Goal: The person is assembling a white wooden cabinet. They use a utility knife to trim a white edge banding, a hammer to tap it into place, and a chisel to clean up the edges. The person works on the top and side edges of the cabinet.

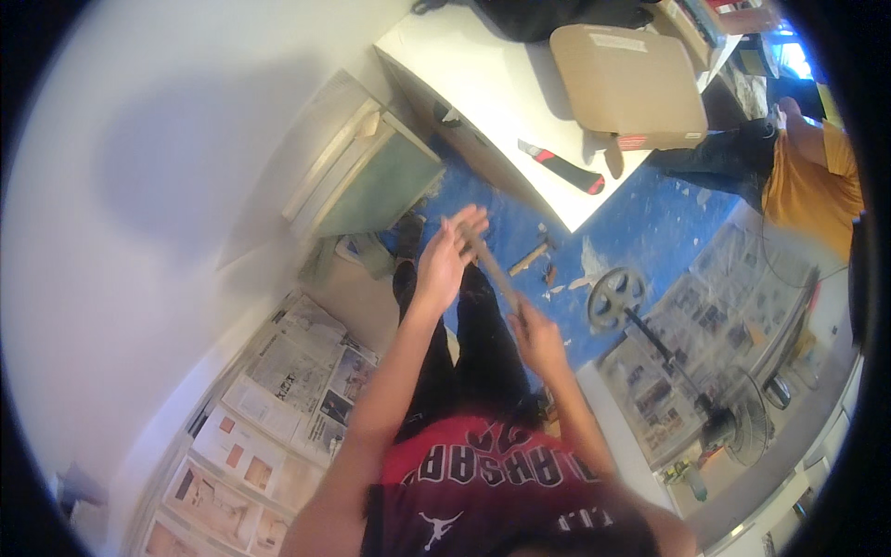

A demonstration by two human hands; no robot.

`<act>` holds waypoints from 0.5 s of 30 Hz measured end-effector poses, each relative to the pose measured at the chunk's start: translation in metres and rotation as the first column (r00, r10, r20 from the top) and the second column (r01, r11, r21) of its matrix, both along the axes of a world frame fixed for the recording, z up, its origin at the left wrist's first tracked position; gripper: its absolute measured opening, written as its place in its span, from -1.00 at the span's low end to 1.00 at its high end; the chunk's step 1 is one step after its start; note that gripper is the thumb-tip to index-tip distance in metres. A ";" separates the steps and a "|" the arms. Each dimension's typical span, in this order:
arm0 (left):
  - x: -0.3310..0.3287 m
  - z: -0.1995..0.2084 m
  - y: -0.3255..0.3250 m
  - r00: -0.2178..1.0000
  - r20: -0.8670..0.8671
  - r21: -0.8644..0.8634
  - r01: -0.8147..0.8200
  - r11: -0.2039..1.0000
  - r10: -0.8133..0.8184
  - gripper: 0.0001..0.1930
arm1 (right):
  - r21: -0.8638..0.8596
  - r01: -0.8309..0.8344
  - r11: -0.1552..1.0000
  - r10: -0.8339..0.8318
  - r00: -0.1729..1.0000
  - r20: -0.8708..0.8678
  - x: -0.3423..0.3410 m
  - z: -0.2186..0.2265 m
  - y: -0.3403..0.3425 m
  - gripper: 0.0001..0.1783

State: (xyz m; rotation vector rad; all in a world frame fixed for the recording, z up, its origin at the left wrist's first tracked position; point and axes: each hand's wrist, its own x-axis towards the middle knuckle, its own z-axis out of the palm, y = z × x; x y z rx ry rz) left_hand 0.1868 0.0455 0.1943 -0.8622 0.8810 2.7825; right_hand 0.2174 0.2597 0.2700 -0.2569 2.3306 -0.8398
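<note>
My right hand (540, 342) is closed round the lower end of a narrow, flat grey-brown bar (494, 269). The bar slants up and left in front of my legs, and its kind is hard to make out. At its upper end my left hand (444, 265) has its fingers stretched out, with the bar's tip against or right beside the fingers. Whether they press on it I cannot tell. Beyond my hands, on the floor, lies a hammer (529, 260) with a pale handle.
A white tabletop (464, 70) ahead carries a red-and-black utility knife (561, 167) and a cardboard box (631, 79). Blue sheeting (640, 209) with debris covers the floor. A fan (670, 357) lies at right near newspapers (325, 381). A person in orange (817, 190) is at far right.
</note>
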 end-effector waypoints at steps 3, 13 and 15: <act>-0.052 -0.053 -0.001 0.984 0.003 -0.127 0.175 0.976 -0.176 -0.22 | 0.106 0.180 0.978 -0.191 0.977 0.094 0.022 -0.031 0.030 -0.53; -0.103 -0.116 0.012 0.921 -0.316 0.361 0.338 0.869 -0.227 -0.22 | 0.272 0.876 0.399 -0.780 0.169 0.602 0.104 -0.075 0.008 -0.46; -0.108 -0.123 0.004 0.885 -0.361 0.277 0.402 0.873 -0.292 -0.35 | 0.259 0.873 0.412 -0.800 0.211 0.561 0.112 -0.092 -0.001 -0.47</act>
